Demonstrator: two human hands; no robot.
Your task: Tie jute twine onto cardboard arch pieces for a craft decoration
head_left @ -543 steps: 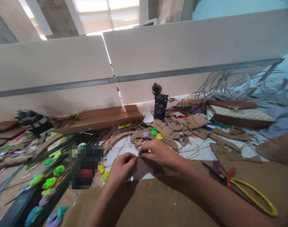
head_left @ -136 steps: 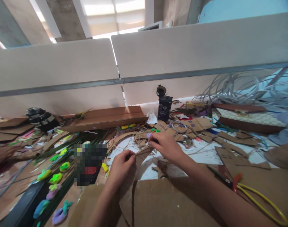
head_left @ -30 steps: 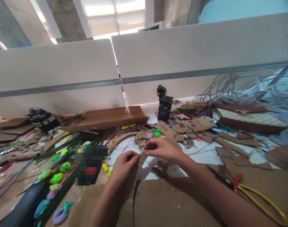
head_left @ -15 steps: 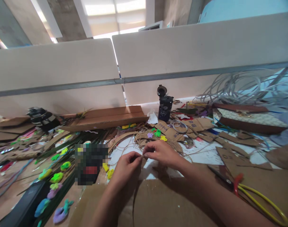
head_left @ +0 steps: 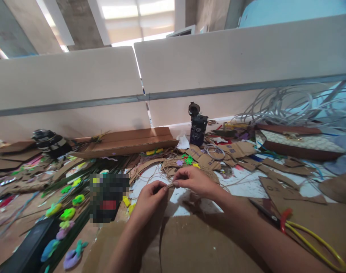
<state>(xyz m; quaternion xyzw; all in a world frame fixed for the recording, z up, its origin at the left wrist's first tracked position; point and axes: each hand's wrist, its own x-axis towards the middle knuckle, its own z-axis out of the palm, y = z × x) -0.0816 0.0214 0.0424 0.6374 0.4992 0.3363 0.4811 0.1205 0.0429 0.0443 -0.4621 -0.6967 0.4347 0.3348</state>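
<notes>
My left hand (head_left: 153, 195) and my right hand (head_left: 191, 180) meet over the middle of the work area, each pinched shut on a thin tan twine (head_left: 170, 185). The short stretch between the fingertips shows; the fingers hide the rest. Just behind the hands lies a coil of the same twine (head_left: 209, 172), with small purple (head_left: 179, 163), green (head_left: 188, 159) and yellow fuzzy flowers on or beside it. Under my forearms is a brown cardboard sheet (head_left: 195, 242), and a white surface (head_left: 178, 203) shows beyond its edge.
Scissors (head_left: 275, 220) with red and yellow handles lie on cardboard at right. A dark bottle (head_left: 198, 129) stands behind, its lid up. A long cardboard tray (head_left: 133, 141), a patterned bag (head_left: 301, 142), a black box (head_left: 33, 242) and several fuzzy flowers (head_left: 67, 213) surround the area.
Both hands keep their pinch on the twine. The fingertips have shifted slightly, the left hand a little to the left, and the twine between them shows more clearly.
</notes>
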